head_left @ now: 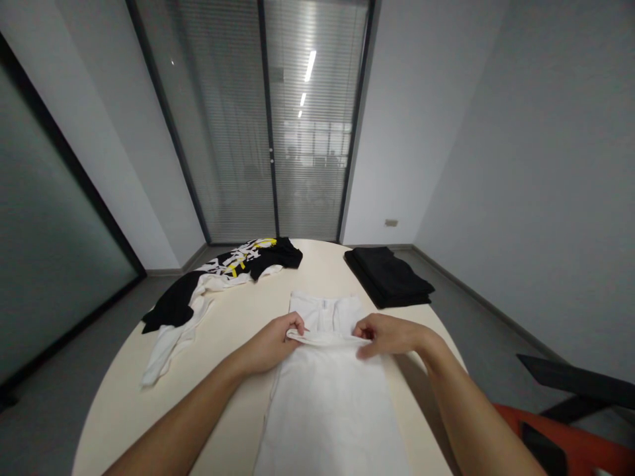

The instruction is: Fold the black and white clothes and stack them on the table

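Your white garment (330, 403) lies flat at 6 o'clock, running from the near edge of the round counter (238, 317) toward its middle. Your left hand (272, 344) and right hand (389, 334) sit at its far end, level with each other. Each has its fingers closed in a pinch on one end of a doubled-over edge of cloth. This looks like a fold in hand, the edge raised only slightly off the layer beneath. Carrying it through would call for both hands moving together, so the edge lands straight and the cloth under it does not bunch.

An orange chair (570, 443) shows at 4 o'clock, beside the counter. At 10 o'clock a printed shirt (223, 277) in black, white and yellow sprawls unfolded, reaching the counter's rim. At 1 o'clock a black stack (389, 276) lies neatly folded. Beyond, at 12 o'clock, glass doors (270, 132) with lowered blinds stand between plain grey walls.
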Motion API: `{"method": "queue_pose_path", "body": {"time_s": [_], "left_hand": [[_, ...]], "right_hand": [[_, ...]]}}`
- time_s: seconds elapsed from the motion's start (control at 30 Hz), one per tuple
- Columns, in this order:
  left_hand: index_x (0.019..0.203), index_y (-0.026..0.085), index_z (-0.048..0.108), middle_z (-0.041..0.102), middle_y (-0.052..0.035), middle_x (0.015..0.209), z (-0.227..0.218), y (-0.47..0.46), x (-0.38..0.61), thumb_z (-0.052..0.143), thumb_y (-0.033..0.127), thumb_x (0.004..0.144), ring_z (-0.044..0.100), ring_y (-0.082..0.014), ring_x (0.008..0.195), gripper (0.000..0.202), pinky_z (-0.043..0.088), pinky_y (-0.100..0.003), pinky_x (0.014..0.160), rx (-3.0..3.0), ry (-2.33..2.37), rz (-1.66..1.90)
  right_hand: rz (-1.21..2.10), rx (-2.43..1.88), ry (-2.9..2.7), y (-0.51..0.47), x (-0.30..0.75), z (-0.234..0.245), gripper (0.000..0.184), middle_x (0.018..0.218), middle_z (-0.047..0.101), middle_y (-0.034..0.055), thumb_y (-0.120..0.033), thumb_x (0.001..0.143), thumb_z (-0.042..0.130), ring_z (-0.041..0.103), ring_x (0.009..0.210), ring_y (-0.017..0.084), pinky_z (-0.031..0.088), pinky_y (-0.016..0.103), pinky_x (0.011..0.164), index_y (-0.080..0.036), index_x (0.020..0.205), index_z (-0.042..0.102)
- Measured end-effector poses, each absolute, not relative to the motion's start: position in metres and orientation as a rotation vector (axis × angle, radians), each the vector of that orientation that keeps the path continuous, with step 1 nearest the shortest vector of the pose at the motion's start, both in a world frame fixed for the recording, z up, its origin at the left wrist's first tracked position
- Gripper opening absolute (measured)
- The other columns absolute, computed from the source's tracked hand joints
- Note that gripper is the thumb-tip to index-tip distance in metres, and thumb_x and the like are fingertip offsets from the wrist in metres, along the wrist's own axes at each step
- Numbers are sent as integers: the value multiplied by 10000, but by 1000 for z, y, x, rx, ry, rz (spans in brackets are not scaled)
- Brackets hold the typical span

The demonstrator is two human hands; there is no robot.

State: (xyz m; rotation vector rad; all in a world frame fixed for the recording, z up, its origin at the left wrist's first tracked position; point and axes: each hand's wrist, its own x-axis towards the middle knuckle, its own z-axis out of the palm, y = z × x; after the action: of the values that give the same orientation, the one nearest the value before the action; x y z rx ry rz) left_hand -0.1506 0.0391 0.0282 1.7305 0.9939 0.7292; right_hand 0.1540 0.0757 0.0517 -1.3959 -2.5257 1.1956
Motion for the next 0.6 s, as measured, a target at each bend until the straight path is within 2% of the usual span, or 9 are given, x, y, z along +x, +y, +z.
{"method": "queue_pose_path", "body": {"time_s": [0.1,0.23,0.3,0.4,0.5,0.6], "left_hand": [[987,183,598,656,2,850,33,39,-153,576,182,758,566,-149,738,230,381,-226,633,1741,975,708],[987,169,638,648,-16,893,36,45,-153,636,310,799,565,-145,749,235,390,-226,623,1674,977,847],[1042,174,623,641,-8,864,32,54,-151,657,384,807,568,-144,723,318,400,-229,615,1597,1016,996],[1173,177,580,648,-3,824,16,69,-147,639,424,830,591,-154,695,427,428,-244,618,1530,1116,1136],[1173,162,590,705,-73,995,-6,80,-146,638,356,829,659,-203,897,398,492,-298,783,1605,1154,1110],[1161,160,607,714,-102,1091,-22,85,-147,616,311,842,666,-219,969,353,497,-324,844,1692,1177,1061]], "right_hand": [[1325,-1267,-2487,74,155,56,243,677,540,-45,-382,721,744,453,641,117,311,241,581,-180,733,609],[1579,-1093,-2266,71,156,64,333,823,636,1,-469,776,733,551,724,145,415,250,656,-170,882,634],[1478,-1060,-2152,74,157,64,374,876,648,21,-510,804,713,573,771,160,442,260,690,-167,930,631],[1159,-1150,-2084,85,160,52,370,906,647,30,-511,852,665,564,793,166,440,267,706,-164,978,641],[1012,-1289,-2183,97,164,35,377,898,653,38,-494,855,652,536,754,161,420,275,683,-150,1009,679],[1005,-1334,-2229,104,168,23,396,902,667,54,-495,864,627,542,748,166,416,279,669,-133,1007,701]]}}
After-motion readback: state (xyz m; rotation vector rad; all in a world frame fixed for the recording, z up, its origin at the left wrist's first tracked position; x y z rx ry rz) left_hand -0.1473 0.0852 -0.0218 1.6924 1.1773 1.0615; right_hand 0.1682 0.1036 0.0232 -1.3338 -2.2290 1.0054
